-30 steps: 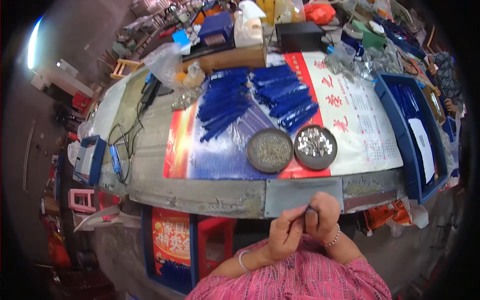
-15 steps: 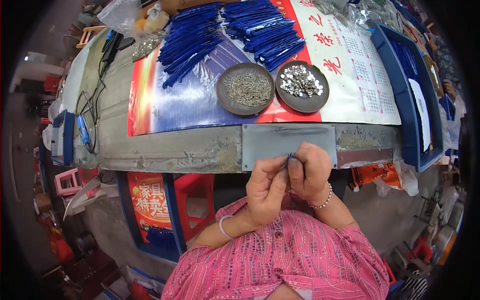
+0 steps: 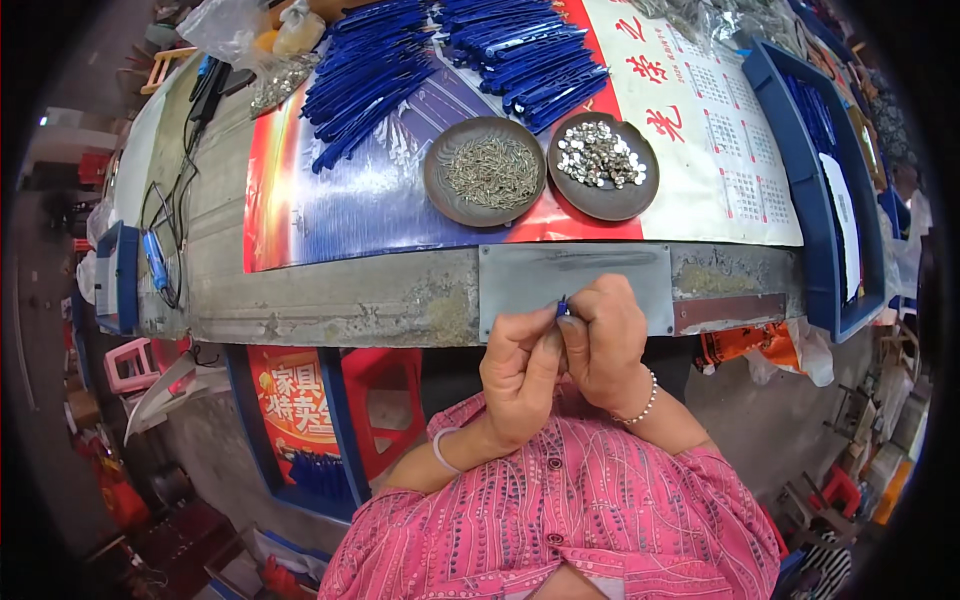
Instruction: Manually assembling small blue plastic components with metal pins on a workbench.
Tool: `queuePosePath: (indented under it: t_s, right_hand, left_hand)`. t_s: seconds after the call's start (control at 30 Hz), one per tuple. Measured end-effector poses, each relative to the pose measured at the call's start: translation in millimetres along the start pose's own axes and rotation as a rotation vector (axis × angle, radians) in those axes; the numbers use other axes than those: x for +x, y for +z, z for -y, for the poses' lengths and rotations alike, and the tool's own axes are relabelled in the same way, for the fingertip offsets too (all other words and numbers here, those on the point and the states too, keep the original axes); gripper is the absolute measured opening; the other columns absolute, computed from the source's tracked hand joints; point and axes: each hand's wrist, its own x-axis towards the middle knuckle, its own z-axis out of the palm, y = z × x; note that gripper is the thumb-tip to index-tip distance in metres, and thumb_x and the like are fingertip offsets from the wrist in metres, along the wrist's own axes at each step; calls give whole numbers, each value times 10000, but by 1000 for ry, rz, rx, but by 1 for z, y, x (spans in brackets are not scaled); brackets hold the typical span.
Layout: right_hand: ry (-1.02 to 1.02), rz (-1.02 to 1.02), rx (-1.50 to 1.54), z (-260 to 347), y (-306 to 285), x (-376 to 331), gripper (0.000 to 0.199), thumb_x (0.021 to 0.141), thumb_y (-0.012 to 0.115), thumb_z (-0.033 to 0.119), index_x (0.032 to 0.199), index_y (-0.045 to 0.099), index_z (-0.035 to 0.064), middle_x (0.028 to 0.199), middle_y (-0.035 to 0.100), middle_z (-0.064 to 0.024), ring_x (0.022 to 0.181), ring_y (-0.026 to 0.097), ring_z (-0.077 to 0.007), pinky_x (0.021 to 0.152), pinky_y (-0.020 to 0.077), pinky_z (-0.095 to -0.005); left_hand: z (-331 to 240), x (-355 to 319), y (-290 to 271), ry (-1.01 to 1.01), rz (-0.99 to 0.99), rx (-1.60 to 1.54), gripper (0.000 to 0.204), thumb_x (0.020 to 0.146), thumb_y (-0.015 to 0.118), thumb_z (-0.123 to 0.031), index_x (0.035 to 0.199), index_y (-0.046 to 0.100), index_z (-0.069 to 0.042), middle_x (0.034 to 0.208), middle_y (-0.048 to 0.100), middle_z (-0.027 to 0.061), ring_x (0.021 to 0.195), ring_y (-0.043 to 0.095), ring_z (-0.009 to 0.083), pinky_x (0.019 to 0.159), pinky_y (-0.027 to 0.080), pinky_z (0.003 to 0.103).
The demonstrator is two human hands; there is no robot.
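Observation:
My left hand (image 3: 518, 380) and my right hand (image 3: 608, 345) meet in front of my chest, just over the near edge of the workbench. Both are closed, fingertips pinching a slim blue piece (image 3: 563, 308); only its short end pokes up between them, and the fingers hide the rest. Beyond them lies a grey plate (image 3: 510, 290) at the bench edge. Past that, one dark round dish (image 3: 437, 192) holds many thin metal pins (image 3: 492, 170). A second dark dish (image 3: 625, 205) holds small shiny silver discs (image 3: 600, 155).
Two piles of slim blue pieces (image 3: 375, 75) lie at the back on a printed calendar sheet (image 3: 380, 225). A blue tray (image 3: 800, 180) stands at the right. On the left are a cable and a blue-handled tool (image 3: 156, 262). Below the bench stands a red stool (image 3: 385, 400).
Both hands have shifted slightly left together. More of the blue piece now shows above the fingertips. The view has moved a little.

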Motion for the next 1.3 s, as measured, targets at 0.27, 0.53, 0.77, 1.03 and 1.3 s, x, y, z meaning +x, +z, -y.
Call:
queuePosePath:
  t_s: [0.27,0.53,0.77,1.03,1.3]
  right_hand:
    - [767,251,680,16,-16,-3,102,799,611,-9,844,520,6,730,569,-107,623,563,-254,553,440,-331]
    - [248,-23,339,13,7,-15,182,754,624,-62,889,515,-6,746,544,-92,643,508,-224,595,416,-322]
    - [211,17,17,24,5,-15,156,800,627,22,891,501,15,752,534,-88,612,499,-277,582,408,-352]
    - [728,137,696,13,-12,-3,122,905,548,101,845,529,-4,713,533,-56,594,495,-92,551,422,-219]
    - [134,30,161,9,14,-16,196,870,624,149,818,498,8,651,469,-98,536,453,-260,479,368,-350]
  left_hand:
    - [0,-2,-1,113,52,-2,235,965,446,2,1199,442,-24,968,594,65,682,474,28,559,378,160]
    - [3,-8,-7,139,-35,121,226,962,454,7,1187,450,-7,1058,600,95,842,549,62,698,452,184]
    - [4,-8,-8,196,-21,280,200,954,461,20,1153,456,1,999,589,72,825,546,62,696,454,187]
    - [3,-4,-5,89,41,79,271,956,445,17,1224,404,6,970,603,78,744,518,66,634,437,196]
    - [2,-9,-12,132,22,173,280,957,451,-3,1233,460,43,1070,629,112,936,600,115,794,487,233]
